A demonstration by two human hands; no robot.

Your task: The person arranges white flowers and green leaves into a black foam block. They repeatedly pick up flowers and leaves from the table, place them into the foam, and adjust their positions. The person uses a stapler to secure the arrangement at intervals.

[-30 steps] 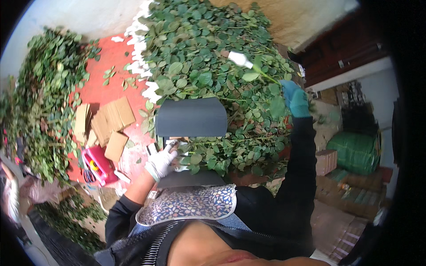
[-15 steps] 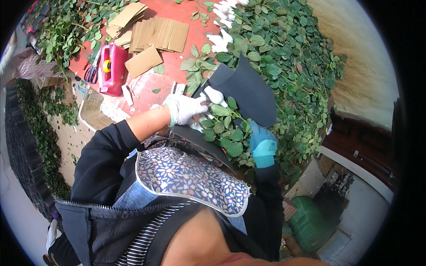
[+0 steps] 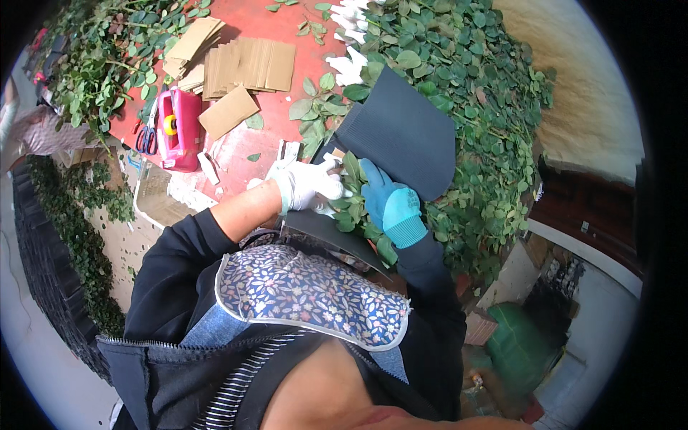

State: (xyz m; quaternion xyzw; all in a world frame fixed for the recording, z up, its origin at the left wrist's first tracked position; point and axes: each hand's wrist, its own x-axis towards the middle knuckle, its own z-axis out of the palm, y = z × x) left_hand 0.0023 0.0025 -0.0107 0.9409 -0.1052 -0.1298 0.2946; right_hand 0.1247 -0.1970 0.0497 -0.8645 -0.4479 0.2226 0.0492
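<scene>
My left hand [image 3: 307, 183], in a white glove, is curled around the white-covered heads of leafy flower stems, mostly hidden by its fingers. Across the leafy stems [image 3: 351, 212] lies my right hand [image 3: 385, 201] in a blue glove, fingers bent over the leaves. The stems rest between a dark ribbed sheet [image 3: 408, 132], standing up behind them, and a black flap [image 3: 333, 235] on my side. A floral apron [image 3: 308, 294] covers my front.
A pink tape dispenser [image 3: 188, 132] and scissors [image 3: 148, 136] stand left on the red table [image 3: 265, 136]. Brown cardboard pieces [image 3: 247, 64] lie behind. Leafy stems [image 3: 473, 143] with white-covered heads [image 3: 349, 68] pile up at the right. A green bundle [image 3: 519, 344] stands lower right.
My right hand has moved left along the stems, closer to my left hand. The ribbed sheet's folded edge has opened flatter. A white-covered head beside my left fingers is now hidden.
</scene>
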